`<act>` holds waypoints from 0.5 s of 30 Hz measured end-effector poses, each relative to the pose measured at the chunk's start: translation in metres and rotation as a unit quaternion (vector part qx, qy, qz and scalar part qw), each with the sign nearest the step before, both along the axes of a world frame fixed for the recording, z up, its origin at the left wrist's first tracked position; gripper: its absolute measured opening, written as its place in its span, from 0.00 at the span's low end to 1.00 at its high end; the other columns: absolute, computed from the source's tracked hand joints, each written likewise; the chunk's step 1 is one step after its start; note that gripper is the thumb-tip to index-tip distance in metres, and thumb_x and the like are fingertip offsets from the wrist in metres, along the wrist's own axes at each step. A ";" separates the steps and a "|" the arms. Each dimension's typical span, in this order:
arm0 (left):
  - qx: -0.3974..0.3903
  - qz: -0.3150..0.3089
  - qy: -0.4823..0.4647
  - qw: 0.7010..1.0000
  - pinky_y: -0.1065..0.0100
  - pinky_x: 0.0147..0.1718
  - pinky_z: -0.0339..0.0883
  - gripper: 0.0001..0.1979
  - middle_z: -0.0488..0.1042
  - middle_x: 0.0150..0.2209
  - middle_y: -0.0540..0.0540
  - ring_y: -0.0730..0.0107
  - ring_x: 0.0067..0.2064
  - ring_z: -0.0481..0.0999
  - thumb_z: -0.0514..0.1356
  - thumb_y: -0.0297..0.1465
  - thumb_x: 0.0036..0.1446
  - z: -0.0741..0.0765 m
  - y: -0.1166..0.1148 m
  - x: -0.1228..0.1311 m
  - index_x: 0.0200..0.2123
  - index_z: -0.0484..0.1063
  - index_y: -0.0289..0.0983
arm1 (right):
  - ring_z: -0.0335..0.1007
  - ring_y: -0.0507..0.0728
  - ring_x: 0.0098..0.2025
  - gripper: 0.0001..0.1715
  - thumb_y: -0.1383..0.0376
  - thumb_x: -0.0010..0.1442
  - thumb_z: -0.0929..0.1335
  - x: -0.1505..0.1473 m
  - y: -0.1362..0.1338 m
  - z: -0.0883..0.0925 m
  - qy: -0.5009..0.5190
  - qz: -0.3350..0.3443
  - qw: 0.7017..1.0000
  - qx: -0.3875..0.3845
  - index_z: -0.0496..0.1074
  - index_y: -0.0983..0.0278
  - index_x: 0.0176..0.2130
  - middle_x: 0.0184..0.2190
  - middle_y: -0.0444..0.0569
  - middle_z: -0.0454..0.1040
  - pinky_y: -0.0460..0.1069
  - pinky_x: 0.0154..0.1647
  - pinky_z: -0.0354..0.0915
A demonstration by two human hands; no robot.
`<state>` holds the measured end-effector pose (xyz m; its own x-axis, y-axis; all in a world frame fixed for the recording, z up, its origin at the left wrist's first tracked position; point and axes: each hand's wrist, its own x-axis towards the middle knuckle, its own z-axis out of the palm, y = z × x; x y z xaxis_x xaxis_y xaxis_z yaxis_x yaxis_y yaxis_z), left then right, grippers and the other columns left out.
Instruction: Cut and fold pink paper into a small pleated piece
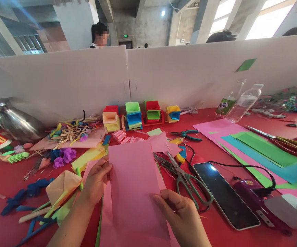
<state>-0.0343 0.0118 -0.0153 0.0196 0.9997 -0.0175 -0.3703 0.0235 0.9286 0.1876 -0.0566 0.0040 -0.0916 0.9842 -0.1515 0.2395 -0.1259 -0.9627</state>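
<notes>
A pink sheet of paper [135, 192] is held up between my two hands, over more pink and green paper on the table. My left hand [98, 178] pinches its left edge near the top. Lower down, my right hand [175, 209] grips the right edge between thumb and fingers. Green-handled scissors [189, 181] lie just right of the sheet, blades pointing up and left. Beside them rests a black-screened phone [225, 195]. A loose pink paper piece [163, 144] lies behind the held sheet.
Folded paper boxes [133, 118] stand along the white partition [61, 79]. Left are a metal jug [20, 120], wooden sticks and paper flowers [64, 157]. Right are pliers [186, 134], a purple power strip [258, 202], coloured sheets [256, 147] and a plastic bottle [248, 99]. A person [99, 36] is beyond the partition.
</notes>
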 end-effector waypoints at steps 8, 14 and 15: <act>0.192 0.073 0.388 0.898 0.54 0.57 0.51 0.34 0.57 0.61 0.42 0.55 0.61 0.56 0.59 0.41 0.53 0.009 -0.006 -0.012 0.60 0.50 0.44 | 0.56 0.49 0.22 0.16 0.59 0.58 0.60 0.028 0.011 0.004 -0.130 0.106 0.986 -0.018 0.68 0.65 0.25 0.20 0.42 0.62 0.42 0.20 0.51; 0.325 -0.229 0.603 0.692 0.47 0.61 0.38 0.51 0.41 0.66 0.44 0.48 0.65 0.38 0.59 0.56 0.40 0.001 -0.026 0.023 0.63 0.43 0.45 | 0.72 0.55 0.32 0.17 0.65 0.59 0.59 0.025 0.011 -0.005 -0.243 0.156 0.956 0.057 0.74 0.62 0.38 0.30 0.48 0.76 0.45 0.32 0.62; 0.332 -0.254 0.619 0.665 0.46 0.61 0.36 0.52 0.39 0.66 0.44 0.48 0.65 0.36 0.59 0.57 0.40 -0.001 -0.029 0.029 0.64 0.41 0.45 | 0.73 0.56 0.35 0.17 0.66 0.59 0.58 0.024 0.012 -0.007 -0.262 0.157 0.949 0.074 0.73 0.62 0.42 0.33 0.49 0.77 0.46 0.34 0.63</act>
<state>-0.0056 -0.0167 -0.0164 0.7390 0.6652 0.1067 0.5872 -0.7137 0.3820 0.2113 -0.0451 -0.0029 -0.3345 0.9348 -0.1193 0.6940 0.1588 -0.7022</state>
